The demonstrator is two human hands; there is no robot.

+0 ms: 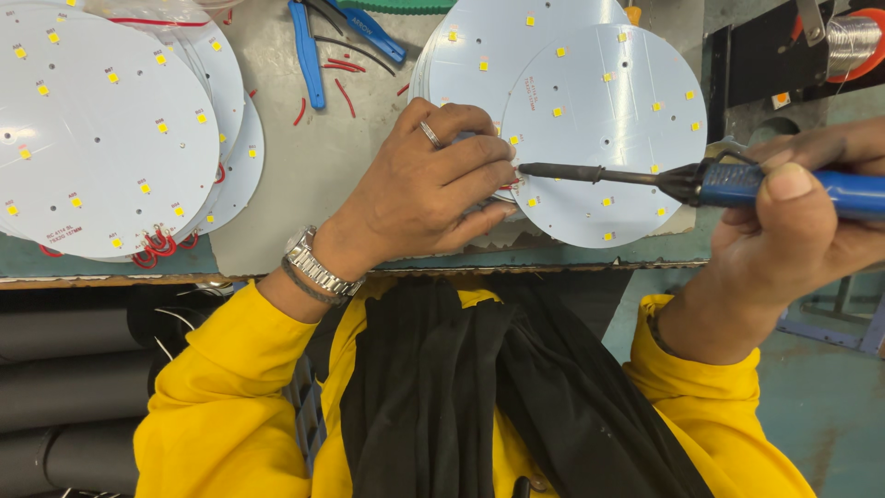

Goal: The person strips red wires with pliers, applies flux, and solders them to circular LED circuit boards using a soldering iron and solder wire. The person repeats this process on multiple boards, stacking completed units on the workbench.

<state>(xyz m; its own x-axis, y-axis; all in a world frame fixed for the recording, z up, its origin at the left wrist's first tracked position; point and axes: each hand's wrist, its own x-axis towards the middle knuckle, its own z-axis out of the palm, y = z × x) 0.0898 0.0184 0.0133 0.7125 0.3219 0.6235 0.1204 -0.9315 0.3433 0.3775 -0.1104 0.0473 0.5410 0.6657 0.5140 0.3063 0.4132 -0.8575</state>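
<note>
My left hand (433, 180), with a ring and a metal wristwatch, rests on the near left edge of a round white LED board (613, 129) and pinches a thin red wire against it. My right hand (802, 217) grips a blue-handled soldering iron (737, 183). Its dark tip points left and meets the board's edge right beside my left fingertips. The board lies on top of a stack of similar round boards (479, 46).
A second stack of round boards (101, 129) with red wire leads lies at the left. Blue-handled cutters (309, 51) and red wire scraps (343, 92) sit at the back of the grey bench. A solder spool (853, 41) is at the top right. Black tubes (64, 369) lie below the bench.
</note>
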